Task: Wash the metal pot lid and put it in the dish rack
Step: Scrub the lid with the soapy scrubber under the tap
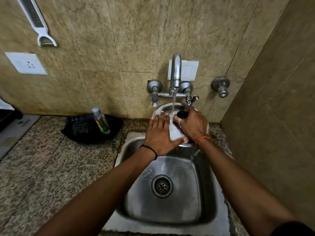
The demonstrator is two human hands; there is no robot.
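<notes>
The metal pot lid is round and shiny with a black knob. It is held tilted above the back of the steel sink, under the tap, and water runs onto it. My right hand grips the lid at the knob side. My left hand lies flat on the lid's soapy surface with fingers spread. Both hands hide most of the lid.
A black plastic tray with a clear soap bottle sits on the granite counter left of the sink. A white peeler hangs on the tiled wall. A side wall stands close on the right. No dish rack is in view.
</notes>
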